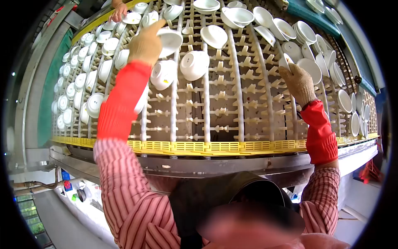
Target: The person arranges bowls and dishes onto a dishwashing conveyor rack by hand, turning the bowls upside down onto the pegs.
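My left hand (145, 45), in a tan knit glove with a red sleeve cover, is closed on the side of a tilted white bowl (171, 43) above the pegged rack. Part of its grip is hidden behind the hand. On the right, my right hand (299, 85), gloved the same way, pinches a small white dish (285, 61) at the edge of a group of dishes. Two upturned white bowls, a squarish one (163, 75) and a rounder one (195, 65), rest on the pegs between my hands. The pegged conveyor rack (222, 101) runs beneath everything.
Several upturned bowls (70, 90) fill the rack's left side. Several plates and dishes (338, 74) lean on the right. A yellow slotted edge strip (207, 147) and metal rail (199, 166) border the near side. Another person's hand (119, 11) touches dishes at the far left.
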The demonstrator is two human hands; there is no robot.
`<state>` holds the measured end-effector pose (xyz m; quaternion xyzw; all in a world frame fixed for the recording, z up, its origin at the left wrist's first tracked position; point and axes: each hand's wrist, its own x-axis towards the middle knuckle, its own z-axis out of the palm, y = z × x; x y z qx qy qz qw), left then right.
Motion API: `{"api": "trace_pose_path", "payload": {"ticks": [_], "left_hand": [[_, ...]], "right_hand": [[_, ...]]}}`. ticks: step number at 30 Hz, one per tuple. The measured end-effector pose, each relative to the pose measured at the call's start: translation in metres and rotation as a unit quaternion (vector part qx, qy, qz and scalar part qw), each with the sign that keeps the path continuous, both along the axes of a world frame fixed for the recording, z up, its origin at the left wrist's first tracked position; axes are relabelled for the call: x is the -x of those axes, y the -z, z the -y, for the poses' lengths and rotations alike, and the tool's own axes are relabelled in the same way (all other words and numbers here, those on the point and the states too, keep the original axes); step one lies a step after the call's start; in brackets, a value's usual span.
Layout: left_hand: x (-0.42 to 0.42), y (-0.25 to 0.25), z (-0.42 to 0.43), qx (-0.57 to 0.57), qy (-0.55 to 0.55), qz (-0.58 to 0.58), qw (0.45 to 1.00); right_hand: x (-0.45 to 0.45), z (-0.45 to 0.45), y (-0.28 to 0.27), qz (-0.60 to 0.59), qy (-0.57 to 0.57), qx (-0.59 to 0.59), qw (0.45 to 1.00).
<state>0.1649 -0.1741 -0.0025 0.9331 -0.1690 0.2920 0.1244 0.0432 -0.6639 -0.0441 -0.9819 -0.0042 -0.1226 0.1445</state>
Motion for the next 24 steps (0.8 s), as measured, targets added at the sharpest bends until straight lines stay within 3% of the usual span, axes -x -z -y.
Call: {"api": "trace_pose_path", "payload": {"ticks": [3, 4, 5, 6, 7, 9, 11, 12, 14, 15, 17, 19, 20, 23, 24], "left_hand": [[0.110, -0.014, -0.004, -0.099, 0.040, 0.057, 0.993], [0.146, -0.018, -0.001, -0.128, 0.043, 0.069, 0.988], [0.175, -0.020, -0.002, -0.156, -0.005, -0.102, 0.982], [0.195, -0.019, 0.003, -0.179, 0.015, -0.134, 0.975], [0.215, -0.017, 0.009, -0.200, 0.035, -0.166, 0.965], [0.235, -0.018, 0.007, -0.163, 0.029, -0.258, 0.952], [0.242, -0.017, 0.003, -0.107, 0.021, -0.288, 0.951], [0.245, -0.016, 0.003, -0.080, 0.016, -0.303, 0.949], [0.249, -0.007, 0.007, -0.077, 0.010, -0.245, 0.966], [0.249, -0.004, 0.009, -0.074, 0.005, -0.214, 0.974], [0.244, -0.002, 0.009, -0.037, 0.000, -0.208, 0.978], [0.240, 0.003, 0.012, -0.029, -0.003, -0.186, 0.982], [0.234, 0.007, 0.013, -0.042, 0.000, -0.164, 0.986], [0.226, 0.005, 0.024, -0.076, -0.004, -0.142, 0.987], [0.227, 0.004, 0.027, -0.092, -0.006, -0.135, 0.987]], "right_hand": [[0.009, -0.013, -0.022, -0.040, 0.007, -0.171, 0.984], [0.004, -0.015, -0.035, -0.121, 0.027, -0.241, 0.962], [-0.007, -0.014, -0.029, 0.016, -0.082, -0.162, 0.983], [-0.022, -0.012, -0.016, 0.153, -0.188, -0.077, 0.967], [-0.022, -0.019, -0.022, 0.284, -0.288, 0.011, 0.914], [-0.013, -0.060, -0.043, 0.160, -0.252, -0.092, 0.950], [-0.014, -0.096, -0.046, 0.189, -0.254, -0.142, 0.938], [-0.041, -0.098, -0.012, 0.085, -0.266, -0.259, 0.925], [-0.060, -0.095, 0.006, 0.088, -0.353, -0.094, 0.927], [-0.064, -0.102, 0.000, 0.071, -0.321, 0.026, 0.944], [-0.056, -0.101, -0.011, -0.061, -0.122, -0.175, 0.975], [-0.072, -0.091, -0.014, 0.000, -0.122, -0.163, 0.979], [-0.086, -0.088, -0.018, 0.076, -0.116, -0.050, 0.989], [-0.138, -0.079, -0.017, 0.161, -0.125, 0.127, 0.971], [-0.145, -0.086, -0.028, 0.113, -0.106, 0.126, 0.980]]}}
